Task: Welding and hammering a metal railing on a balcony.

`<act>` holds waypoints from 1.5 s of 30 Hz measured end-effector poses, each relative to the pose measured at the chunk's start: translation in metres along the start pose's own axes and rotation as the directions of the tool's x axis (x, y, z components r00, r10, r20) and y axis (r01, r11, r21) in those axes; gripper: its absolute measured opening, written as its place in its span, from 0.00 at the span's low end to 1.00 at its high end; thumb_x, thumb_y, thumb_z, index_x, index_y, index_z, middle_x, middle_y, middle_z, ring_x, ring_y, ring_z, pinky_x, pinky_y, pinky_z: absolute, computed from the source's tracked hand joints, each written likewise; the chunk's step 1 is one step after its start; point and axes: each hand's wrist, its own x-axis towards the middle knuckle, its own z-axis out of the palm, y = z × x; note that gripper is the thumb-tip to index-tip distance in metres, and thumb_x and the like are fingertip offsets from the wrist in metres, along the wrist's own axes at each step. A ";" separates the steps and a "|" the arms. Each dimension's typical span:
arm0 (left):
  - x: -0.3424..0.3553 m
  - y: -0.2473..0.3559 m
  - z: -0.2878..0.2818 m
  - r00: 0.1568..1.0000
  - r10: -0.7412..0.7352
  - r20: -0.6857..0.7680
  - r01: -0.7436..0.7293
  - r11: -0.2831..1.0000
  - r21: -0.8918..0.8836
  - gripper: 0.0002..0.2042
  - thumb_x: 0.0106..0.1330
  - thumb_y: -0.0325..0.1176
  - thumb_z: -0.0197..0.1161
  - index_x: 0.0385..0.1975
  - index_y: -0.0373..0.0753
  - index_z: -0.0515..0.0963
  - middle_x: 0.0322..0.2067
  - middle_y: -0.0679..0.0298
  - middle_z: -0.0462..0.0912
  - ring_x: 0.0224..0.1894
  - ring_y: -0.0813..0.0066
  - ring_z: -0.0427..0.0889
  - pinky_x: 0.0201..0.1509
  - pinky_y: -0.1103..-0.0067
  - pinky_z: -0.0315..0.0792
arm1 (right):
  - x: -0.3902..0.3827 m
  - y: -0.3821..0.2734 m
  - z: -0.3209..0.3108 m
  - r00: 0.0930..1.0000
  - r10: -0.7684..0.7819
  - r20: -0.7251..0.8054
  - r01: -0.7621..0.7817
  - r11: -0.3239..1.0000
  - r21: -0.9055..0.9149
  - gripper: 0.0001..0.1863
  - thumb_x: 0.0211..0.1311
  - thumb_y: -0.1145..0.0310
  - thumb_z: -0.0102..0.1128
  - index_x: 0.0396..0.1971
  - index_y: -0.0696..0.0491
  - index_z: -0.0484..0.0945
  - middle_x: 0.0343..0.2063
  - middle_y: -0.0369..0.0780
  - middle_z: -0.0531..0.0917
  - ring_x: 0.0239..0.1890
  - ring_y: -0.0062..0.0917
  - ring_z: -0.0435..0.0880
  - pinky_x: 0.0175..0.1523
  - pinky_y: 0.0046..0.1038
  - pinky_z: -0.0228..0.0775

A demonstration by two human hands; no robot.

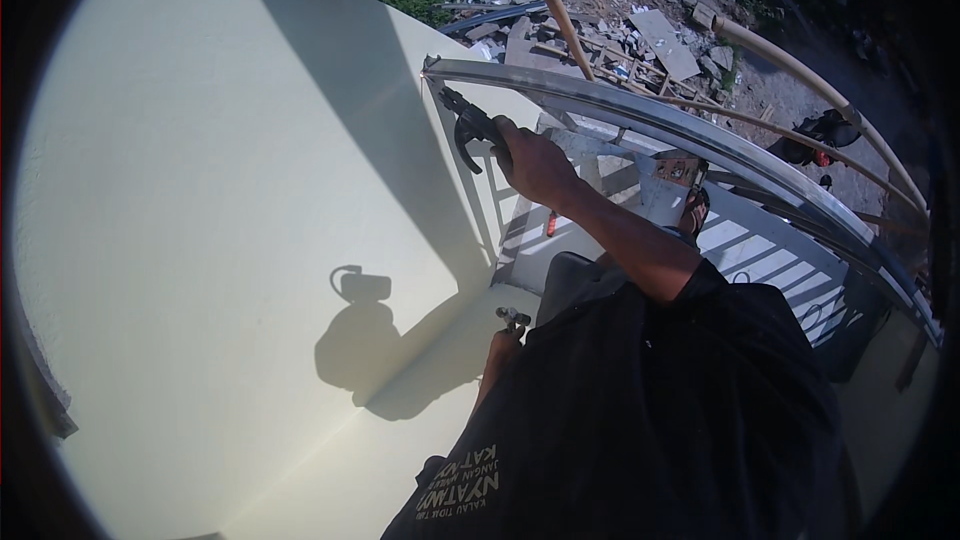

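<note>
My right hand (537, 168) reaches out across the railing, its fingers closed round the handle of a black welding electrode holder (474, 124) with a curved lever. The holder's jaws are close to the corner where the metal railing (640, 112) meets the pale yellow wall (200, 160). I cannot make out a rod in them. Lower down, beside my black shirt, my left hand (500, 352) is closed on a hammer (513, 319). Only the grey metal head shows above the fist; the rest of the handle is hidden.
A white platform (770, 240) striped with railing shadows lies below me, with a sandalled foot (696, 210) on it. Something small and orange-red (551, 224) is near the wall. Bamboo poles (790, 58) cross outside the railing, above ground strewn with rubble (640, 35).
</note>
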 end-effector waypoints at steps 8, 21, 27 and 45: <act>0.005 -0.005 0.002 0.996 0.066 -0.051 -0.067 0.998 -0.008 0.25 0.65 0.50 0.60 0.36 0.26 0.81 0.26 0.51 0.83 0.31 0.65 0.82 0.37 0.66 0.71 | -0.001 0.000 0.000 1.000 -0.012 -0.003 0.012 1.000 0.006 0.20 0.64 0.67 0.54 0.54 0.54 0.66 0.31 0.50 0.81 0.33 0.48 0.82 0.37 0.47 0.73; 0.010 -0.009 0.000 0.996 0.058 -0.067 -0.057 0.998 0.020 0.27 0.61 0.52 0.62 0.32 0.25 0.80 0.23 0.51 0.82 0.27 0.62 0.82 0.34 0.66 0.72 | -0.012 -0.006 -0.004 0.999 0.004 -0.037 -0.003 1.000 0.010 0.19 0.64 0.67 0.55 0.53 0.54 0.66 0.29 0.51 0.81 0.31 0.49 0.82 0.35 0.47 0.73; 0.021 -0.018 0.001 0.998 0.059 -0.016 -0.059 0.998 -0.004 0.26 0.61 0.52 0.62 0.36 0.27 0.81 0.25 0.50 0.83 0.30 0.62 0.83 0.36 0.66 0.73 | -0.025 -0.008 -0.006 0.999 0.002 -0.038 0.000 0.998 0.060 0.20 0.64 0.67 0.56 0.53 0.54 0.65 0.28 0.51 0.80 0.30 0.49 0.82 0.34 0.47 0.73; -0.013 0.011 -0.012 0.994 0.072 -0.083 -0.072 0.997 0.000 0.23 0.60 0.48 0.63 0.28 0.27 0.79 0.18 0.60 0.78 0.20 0.72 0.76 0.26 0.70 0.67 | -0.002 -0.007 0.000 1.000 0.014 0.002 -0.014 1.000 0.010 0.19 0.65 0.66 0.55 0.53 0.54 0.66 0.30 0.50 0.81 0.32 0.47 0.82 0.37 0.46 0.73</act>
